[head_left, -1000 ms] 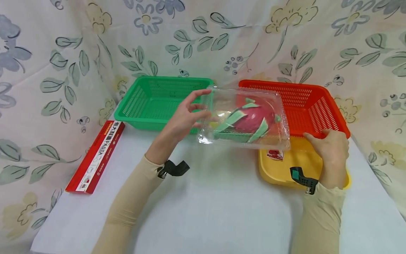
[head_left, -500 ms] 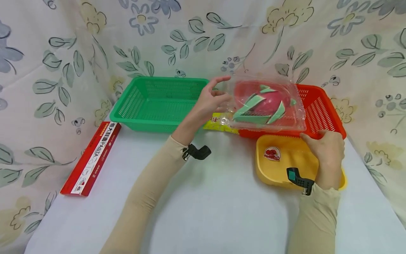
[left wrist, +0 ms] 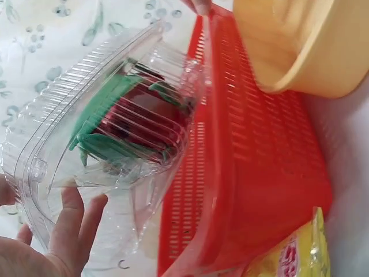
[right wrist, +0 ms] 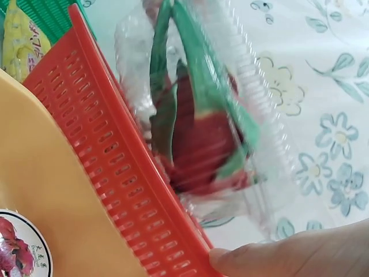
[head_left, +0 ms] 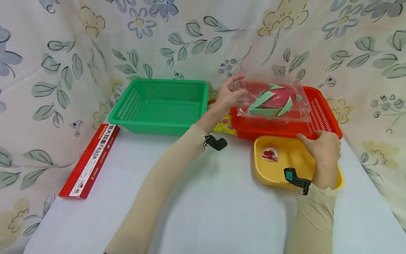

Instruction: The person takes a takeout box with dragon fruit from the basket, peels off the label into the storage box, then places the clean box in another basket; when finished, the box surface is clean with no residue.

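My left hand (head_left: 229, 95) grips the left end of a clear plastic box (head_left: 302, 113) with a pink dragon fruit (head_left: 280, 98) inside. The box hangs over the red basket (head_left: 328, 114); in the left wrist view the clear box (left wrist: 37, 135) is tilted beside the basket's rim, its contents showing green scales. My right hand (head_left: 325, 150) holds the front right rim of the basket, and its thumb (right wrist: 288, 257) lies against that rim in the right wrist view. Below this hand stands a yellow container (head_left: 293, 155) with a round fruit sticker.
At the back left stands a green basket (head_left: 155, 128). A yellow packet (head_left: 225, 126) lies between the two baskets. Along the table's left edge rests a red pasta box (head_left: 90, 160). A floral curtain (head_left: 190, 21) hangs behind the white table (head_left: 206, 204).
My left hand has carried the clear box with the dragon fruit to the right and back, over the red basket. The right hand keeps holding the basket's rim.
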Available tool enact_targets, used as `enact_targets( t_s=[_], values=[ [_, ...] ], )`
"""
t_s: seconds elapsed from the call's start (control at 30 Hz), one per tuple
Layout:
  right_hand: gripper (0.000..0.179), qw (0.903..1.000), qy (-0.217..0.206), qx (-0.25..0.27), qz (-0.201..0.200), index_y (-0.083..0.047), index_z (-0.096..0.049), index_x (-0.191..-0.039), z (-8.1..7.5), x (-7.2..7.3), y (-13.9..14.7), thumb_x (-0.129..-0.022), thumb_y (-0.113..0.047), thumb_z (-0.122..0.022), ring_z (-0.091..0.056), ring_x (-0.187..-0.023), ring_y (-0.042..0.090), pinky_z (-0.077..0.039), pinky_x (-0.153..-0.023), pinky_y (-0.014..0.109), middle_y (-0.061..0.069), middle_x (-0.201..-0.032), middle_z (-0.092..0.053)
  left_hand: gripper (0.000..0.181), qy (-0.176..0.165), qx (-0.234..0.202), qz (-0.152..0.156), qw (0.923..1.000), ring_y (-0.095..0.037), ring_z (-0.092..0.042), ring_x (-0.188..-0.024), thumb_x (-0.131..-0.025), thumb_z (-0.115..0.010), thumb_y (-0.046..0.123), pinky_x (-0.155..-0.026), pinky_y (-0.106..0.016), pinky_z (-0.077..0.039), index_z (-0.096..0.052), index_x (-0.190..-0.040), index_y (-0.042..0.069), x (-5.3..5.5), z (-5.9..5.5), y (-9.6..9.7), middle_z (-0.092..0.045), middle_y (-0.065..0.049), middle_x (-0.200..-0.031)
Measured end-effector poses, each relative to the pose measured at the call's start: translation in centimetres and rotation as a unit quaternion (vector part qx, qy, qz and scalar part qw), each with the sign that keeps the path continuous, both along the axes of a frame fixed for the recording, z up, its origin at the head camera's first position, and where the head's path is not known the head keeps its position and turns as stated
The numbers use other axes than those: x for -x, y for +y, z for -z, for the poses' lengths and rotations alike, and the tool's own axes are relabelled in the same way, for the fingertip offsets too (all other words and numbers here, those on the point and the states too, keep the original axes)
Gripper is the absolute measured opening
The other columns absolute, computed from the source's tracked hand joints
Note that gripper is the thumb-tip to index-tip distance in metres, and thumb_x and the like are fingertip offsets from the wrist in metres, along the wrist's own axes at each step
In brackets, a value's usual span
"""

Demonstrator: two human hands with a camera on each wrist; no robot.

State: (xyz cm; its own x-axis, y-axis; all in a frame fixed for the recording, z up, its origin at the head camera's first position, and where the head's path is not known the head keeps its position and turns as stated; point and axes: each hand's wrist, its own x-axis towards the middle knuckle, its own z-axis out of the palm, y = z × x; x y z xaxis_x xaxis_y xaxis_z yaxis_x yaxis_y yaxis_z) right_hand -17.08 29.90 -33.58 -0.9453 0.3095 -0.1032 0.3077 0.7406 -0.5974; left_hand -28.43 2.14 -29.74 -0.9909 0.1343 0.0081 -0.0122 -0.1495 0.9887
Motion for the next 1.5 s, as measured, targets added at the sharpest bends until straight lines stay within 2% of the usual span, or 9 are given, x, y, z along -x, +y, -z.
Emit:
enact_targets(
  t_s=[0.17, 0.3, 0.5, 0.6, 0.7, 0.93, 1.13, 1.33, 1.5],
  values=[
    [0.079, 1.0000, -0.001, -0.002, 0.002, 0.009, -0.035, -0.146, 0.1, 0.3, 0.0, -0.096, -0.048, -0.057, -0.032, -0.126, 0.051, -0.039, -0.093, 0.063, 0.038, -0.137, -0.043, 0.050, -0.019, -0.015, -0.008, 0.9997, -0.021, -0.067, -0.062, -0.092, -0.064, 0.000, -0.062, -0.030, -0.058, -0.054, -0.137, 0.019, 1.4, 1.2, 2.0, -0.062, -0.007, -0.083],
    [0.078, 1.0000, -0.003, -0.006, 0.002, 0.008, -0.034, -0.146, 0.2, 0.5, -0.1, -0.096, -0.047, -0.056, -0.032, -0.126, 0.051, -0.039, -0.094, 0.062, 0.038, -0.137, -0.043, 0.050, -0.032, -0.010, -0.011, 0.9994, -0.018, -0.064, -0.057, -0.091, -0.064, -0.002, -0.058, -0.031, -0.058, -0.055, -0.136, 0.018, 2.0, 2.5, 3.2, -0.059, -0.006, -0.077],
    [0.078, 0.9999, -0.001, -0.015, 0.003, 0.009, -0.035, -0.145, 0.1, 0.5, 0.0, -0.096, -0.047, -0.056, -0.033, -0.124, 0.051, -0.040, -0.087, 0.058, 0.038, -0.135, -0.044, 0.046, -0.033, 0.034, -0.030, 0.9984, -0.018, -0.062, -0.062, -0.091, -0.067, 0.001, -0.059, -0.028, -0.058, -0.058, -0.132, 0.018, 1.7, 4.6, 4.7, -0.057, -0.006, -0.093],
    [0.078, 0.9999, -0.002, -0.015, 0.005, 0.009, -0.035, -0.146, 0.0, 0.4, 0.1, -0.096, -0.048, -0.056, -0.033, -0.123, 0.051, -0.041, -0.085, 0.056, 0.038, -0.134, -0.044, 0.045, -0.019, 0.071, -0.041, 0.9965, -0.016, -0.061, -0.068, -0.090, -0.069, 0.003, -0.060, -0.026, -0.057, -0.060, -0.131, 0.020, 1.7, 5.2, 5.5, -0.057, -0.006, -0.101],
    [0.078, 0.9999, -0.005, -0.014, 0.006, 0.009, -0.034, -0.146, 0.0, 0.4, 0.1, -0.096, -0.047, -0.056, -0.032, -0.124, 0.050, -0.041, -0.086, 0.056, 0.038, -0.135, -0.043, 0.047, -0.002, 0.090, -0.036, 0.9953, -0.016, -0.057, -0.067, -0.091, -0.068, 0.003, -0.060, -0.025, -0.056, -0.059, -0.133, 0.020, 1.8, 5.6, 5.9, -0.057, -0.007, -0.100],
    [0.076, 0.9998, 0.002, -0.019, 0.005, 0.009, -0.037, -0.145, 0.0, 0.3, -0.1, -0.097, -0.047, -0.056, -0.032, -0.123, 0.050, -0.042, -0.084, 0.055, 0.037, -0.131, -0.046, 0.048, 0.001, 0.097, -0.019, 0.9951, -0.017, -0.058, -0.063, -0.092, -0.069, 0.006, -0.058, -0.024, -0.056, -0.057, -0.136, 0.019, 1.9, 6.3, 6.7, -0.057, -0.006, -0.096],
    [0.074, 0.9997, 0.011, -0.022, 0.008, 0.008, -0.039, -0.144, 0.0, 0.3, -0.1, -0.096, -0.046, -0.057, -0.035, -0.121, 0.049, -0.044, -0.079, 0.051, 0.035, -0.128, -0.048, 0.049, -0.031, 0.123, 0.002, 0.9919, -0.020, -0.064, -0.063, -0.093, -0.069, 0.011, -0.060, -0.026, -0.057, -0.054, -0.139, 0.022, 1.8, 6.2, 7.2, -0.059, -0.005, -0.107],
    [0.075, 0.9999, -0.002, -0.015, 0.008, 0.008, -0.038, -0.145, 0.2, 0.5, -0.2, -0.097, -0.046, -0.056, -0.034, -0.121, 0.048, -0.044, -0.076, 0.046, 0.035, -0.129, -0.047, 0.052, -0.071, 0.168, 0.003, 0.9832, -0.016, -0.061, -0.076, -0.094, -0.068, 0.014, -0.068, -0.023, -0.056, -0.051, -0.142, 0.025, 2.0, 6.3, 7.3, -0.056, -0.003, -0.128],
    [0.070, 0.9999, -0.003, -0.010, 0.005, 0.007, -0.036, -0.146, 0.3, 0.5, -0.2, -0.099, -0.043, -0.052, -0.032, -0.120, 0.048, -0.044, -0.075, 0.044, 0.034, -0.127, -0.046, 0.054, -0.085, 0.215, 0.007, 0.9729, -0.017, -0.058, -0.089, -0.095, -0.064, 0.011, -0.073, -0.024, -0.056, -0.048, -0.144, 0.026, 2.3, 6.5, 7.7, -0.056, -0.003, -0.130]
  ],
)
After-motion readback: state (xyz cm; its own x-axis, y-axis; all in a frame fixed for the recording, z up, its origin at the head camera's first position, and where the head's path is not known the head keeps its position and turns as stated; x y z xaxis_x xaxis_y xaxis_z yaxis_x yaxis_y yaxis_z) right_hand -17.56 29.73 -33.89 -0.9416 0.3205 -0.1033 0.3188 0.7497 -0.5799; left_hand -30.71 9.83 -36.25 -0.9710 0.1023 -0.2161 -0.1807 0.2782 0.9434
